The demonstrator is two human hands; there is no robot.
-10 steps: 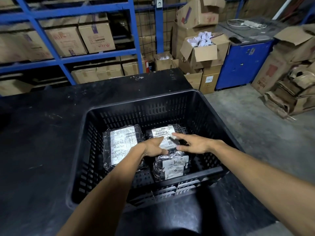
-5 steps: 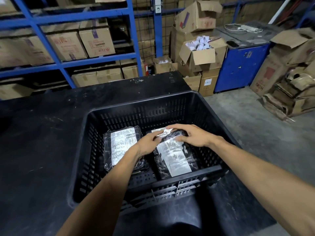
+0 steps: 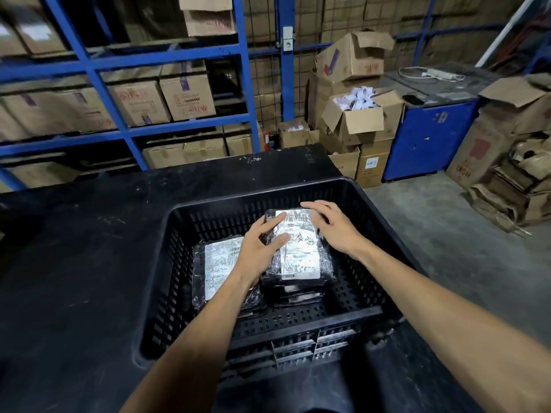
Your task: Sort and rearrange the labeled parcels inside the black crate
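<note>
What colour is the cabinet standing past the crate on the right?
Blue, with a grey top; the head view, the only one, shows it clearly.

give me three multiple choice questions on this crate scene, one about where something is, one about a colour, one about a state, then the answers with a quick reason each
1. Where does the right hand rest?
A. on the right-hand parcel stack
B. on the crate rim
C. on the table

2. What colour is the shelving frame behind the table?
A. red
B. blue
C. yellow

3. How do the labels on the top parcels in the black crate lie?
A. face up
B. face down
C. peeled off

Answers:
1 A, its fingers lie spread on the top parcel of the right-hand stack, with the left hand on its other edge.
2 B, the uprights and beams are blue.
3 A, white printed labels show on that parcel and on the left parcel.
</note>
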